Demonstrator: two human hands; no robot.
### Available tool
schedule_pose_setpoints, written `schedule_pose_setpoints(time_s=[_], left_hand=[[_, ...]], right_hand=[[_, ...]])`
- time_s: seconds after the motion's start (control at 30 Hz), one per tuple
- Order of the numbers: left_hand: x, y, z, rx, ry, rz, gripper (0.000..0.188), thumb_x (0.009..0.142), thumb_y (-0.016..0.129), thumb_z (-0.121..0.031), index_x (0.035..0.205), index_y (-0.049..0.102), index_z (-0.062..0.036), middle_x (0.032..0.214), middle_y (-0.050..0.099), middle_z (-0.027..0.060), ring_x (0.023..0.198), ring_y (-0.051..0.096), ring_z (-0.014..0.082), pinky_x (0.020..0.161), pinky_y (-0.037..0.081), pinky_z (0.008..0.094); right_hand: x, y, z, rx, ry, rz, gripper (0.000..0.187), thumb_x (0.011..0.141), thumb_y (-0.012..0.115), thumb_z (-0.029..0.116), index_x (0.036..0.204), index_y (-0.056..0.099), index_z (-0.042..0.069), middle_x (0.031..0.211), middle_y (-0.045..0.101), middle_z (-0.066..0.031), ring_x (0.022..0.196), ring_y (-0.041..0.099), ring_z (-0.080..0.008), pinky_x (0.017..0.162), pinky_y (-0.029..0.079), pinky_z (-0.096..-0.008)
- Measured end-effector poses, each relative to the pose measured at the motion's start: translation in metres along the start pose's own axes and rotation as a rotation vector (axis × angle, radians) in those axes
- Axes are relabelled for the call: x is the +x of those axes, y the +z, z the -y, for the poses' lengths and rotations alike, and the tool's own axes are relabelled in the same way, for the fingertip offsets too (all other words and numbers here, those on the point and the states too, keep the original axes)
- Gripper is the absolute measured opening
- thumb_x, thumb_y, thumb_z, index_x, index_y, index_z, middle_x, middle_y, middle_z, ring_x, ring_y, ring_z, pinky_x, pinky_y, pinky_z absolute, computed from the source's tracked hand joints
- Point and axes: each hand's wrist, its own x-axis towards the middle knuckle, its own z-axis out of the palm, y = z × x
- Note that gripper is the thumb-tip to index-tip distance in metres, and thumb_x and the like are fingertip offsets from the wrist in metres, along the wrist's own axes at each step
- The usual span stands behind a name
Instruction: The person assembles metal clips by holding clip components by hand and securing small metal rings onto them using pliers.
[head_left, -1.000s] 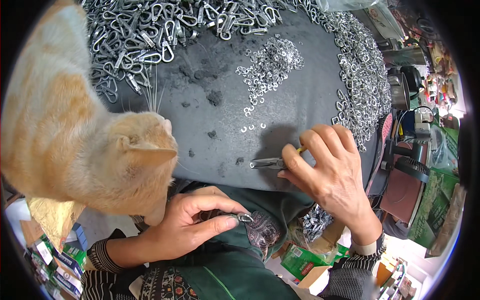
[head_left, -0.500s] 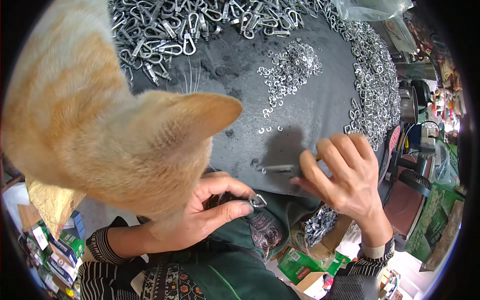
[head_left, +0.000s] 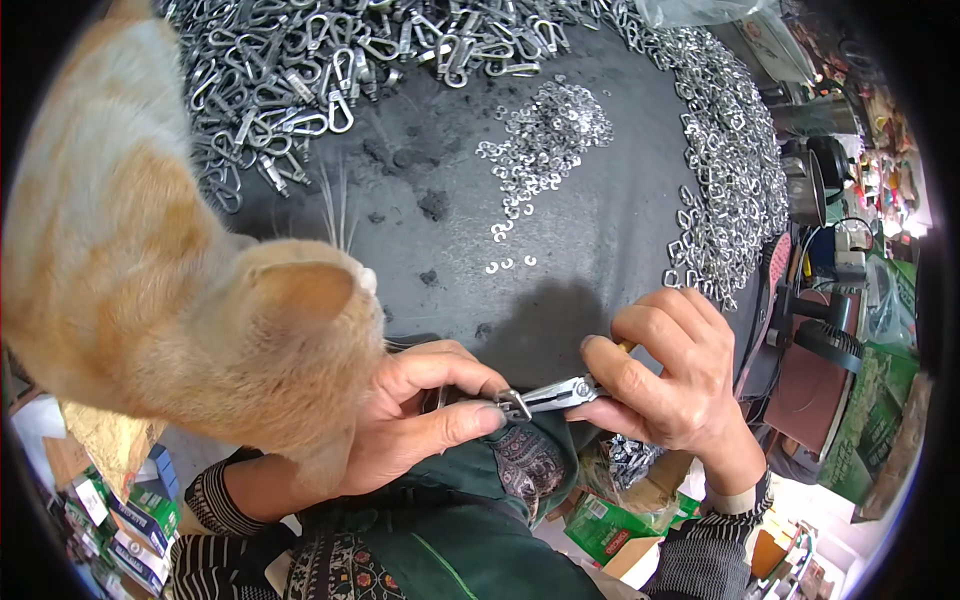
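Note:
My left hand [head_left: 425, 415] is closed, thumb and forefinger pinching a small silver metal loop [head_left: 514, 404] whose rest is hidden in the fingers. My right hand [head_left: 675, 375] wraps around a pair of pliers [head_left: 562, 394], its handles mostly covered by the fingers. The pliers' silver jaws point left and meet the loop at my left fingertips; whether they grip it I cannot make out. An orange and white cat [head_left: 270, 360] stands close on the left, its head over my left wrist and part of that hand.
On the dark work surface [head_left: 400, 235] lie piles of snap hooks [head_left: 340, 70] at the back left, small C-shaped clips [head_left: 560, 120] in the middle and metal links [head_left: 730, 150] along the right. Below my right hand is a bag of shiny metal pieces [head_left: 632, 460].
The pliers have come down and left from above the surface to the metal loop. The cat's head has shifted left and lower. My left hand stays nearly in place.

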Motion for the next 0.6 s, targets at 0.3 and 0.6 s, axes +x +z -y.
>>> schedule_pose_setpoints(time_s=[0.3,0.6], left_hand=[[0.01,0.009,0.001,-0.005,0.053,-0.046,0.011,0.095,0.063,-0.002,0.104,0.065,0.0036,0.094,0.059,0.0066,0.066,0.049,0.0064,0.057,0.041,0.0207],[0.005,0.013,0.001,-0.042,-0.008,-0.139,0.009,0.095,0.058,-0.001,0.102,0.064,0.0012,0.085,0.056,0.0024,0.064,0.048,0.005,0.055,0.039,0.0202]], right_hand=[[-0.013,-0.005,-0.008,0.253,0.176,0.057,0.03,0.078,0.078,0.035,0.083,0.066,0.009,0.072,0.056,-0.0037,0.06,0.057,-0.0224,0.052,0.044,-0.0366],[-0.016,-0.003,-0.008,-0.348,0.306,0.173,0.029,0.073,0.08,0.027,0.089,0.063,0.009,0.084,0.051,-0.0051,0.082,0.054,-0.0221,0.07,0.041,-0.0373]])
